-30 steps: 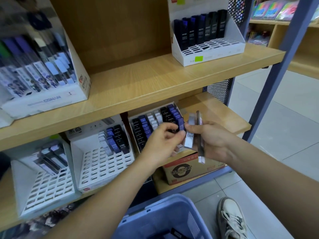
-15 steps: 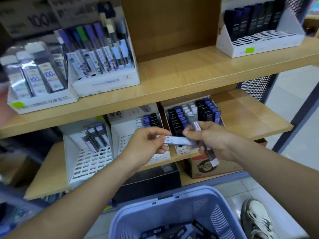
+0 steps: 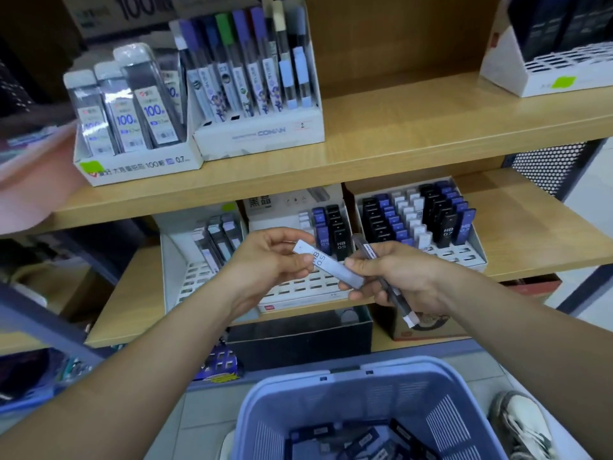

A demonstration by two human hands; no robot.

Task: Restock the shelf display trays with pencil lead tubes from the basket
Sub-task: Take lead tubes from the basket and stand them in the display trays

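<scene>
L hand [image 3: 265,260], R hand [image 3: 406,277] pinch-grip on grey tube [image 3: 328,264], dark tube [image 3: 363,248] in R, tray [image 3: 298,307] behind.

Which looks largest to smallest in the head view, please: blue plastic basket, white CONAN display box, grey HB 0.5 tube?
Blue plastic basket, though nearest the camera
White CONAN display box
Grey HB 0.5 tube

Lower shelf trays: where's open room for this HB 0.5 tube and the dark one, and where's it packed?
Middle tray: front slot rows are empty, ahead of its blue and black tubes. Left tray: front rows empty too. Right tray is packed, only its front row free. Bare shelf lies right of it.
</scene>
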